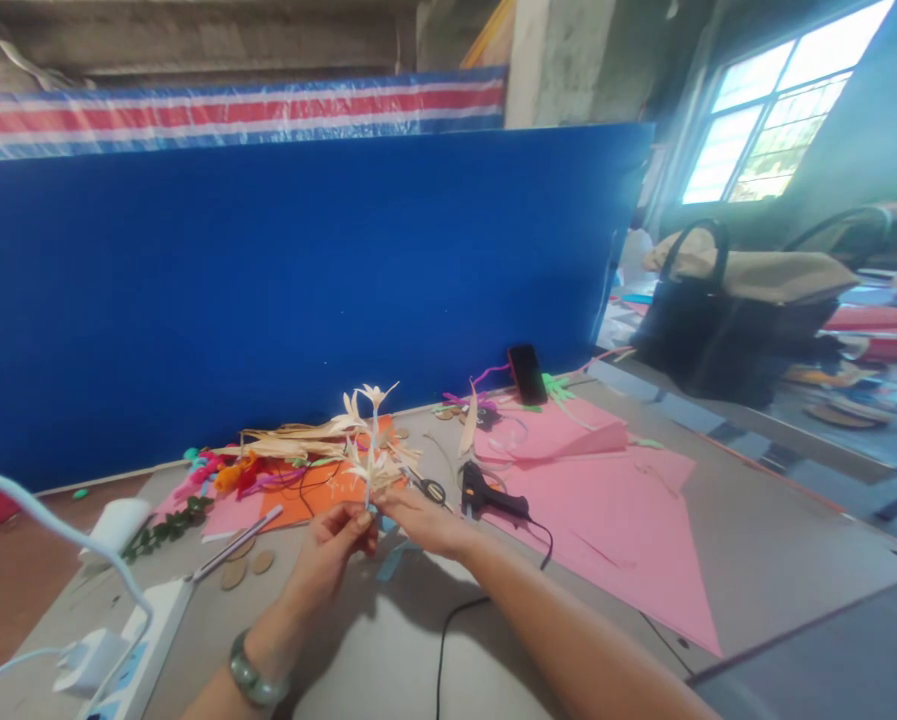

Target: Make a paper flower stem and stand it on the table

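1. Pinching the lower stem of a cream-petaled craft flower (pixel 374 425) between thumb and fingers, that's the left hand (pixel 335 545).
2. Right hand (pixel 422 520) has its fingertips up at the same stem, but honestly can't tell if that grip is pinching or just resting there.
3. Flower's pretty much upright above the desk (pixel 388 660), with a pale blue strip (pixel 395 564) showing just below the hands.
4. Black glue gun (pixel 493 494) lies near the right hand, scissors (pixel 433 490) just beyond it.
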A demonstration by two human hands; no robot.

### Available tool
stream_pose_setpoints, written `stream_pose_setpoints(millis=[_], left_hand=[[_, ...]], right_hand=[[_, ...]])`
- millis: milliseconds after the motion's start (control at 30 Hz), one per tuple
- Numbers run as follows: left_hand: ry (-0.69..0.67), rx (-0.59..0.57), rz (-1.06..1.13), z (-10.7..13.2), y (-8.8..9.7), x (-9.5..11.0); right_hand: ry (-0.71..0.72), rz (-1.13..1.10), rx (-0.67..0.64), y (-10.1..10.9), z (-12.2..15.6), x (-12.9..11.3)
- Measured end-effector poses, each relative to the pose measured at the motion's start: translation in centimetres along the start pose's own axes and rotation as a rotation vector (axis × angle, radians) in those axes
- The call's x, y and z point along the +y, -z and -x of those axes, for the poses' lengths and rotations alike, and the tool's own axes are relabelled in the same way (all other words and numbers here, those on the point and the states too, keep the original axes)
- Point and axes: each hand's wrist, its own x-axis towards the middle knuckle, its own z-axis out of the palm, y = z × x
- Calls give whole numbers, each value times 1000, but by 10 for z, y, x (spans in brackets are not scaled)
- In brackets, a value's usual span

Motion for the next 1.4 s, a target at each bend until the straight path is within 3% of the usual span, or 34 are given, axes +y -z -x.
stream_pose_setpoints(millis=[100, 467, 767, 1000, 1167, 1400], left_hand=[[7, -24, 28, 1, 0, -1], [-58, 29, 10, 1, 1, -2], [-86, 108, -67, 2, -3, -7], [-92, 172, -119, 2, -4, -11], [-180, 220, -249, 2, 0, -12], [-392, 290, -557, -2, 10, -24]], right_hand=[[0, -5, -44, 0, 0, 0], [-16, -196, 171, -6, -1, -8], [-78, -68, 193, -4, -1, -4], [27, 49, 383, -15, 0, -6], [72, -6, 461, -28, -1, -3], [22, -45, 509, -36, 0, -6]])
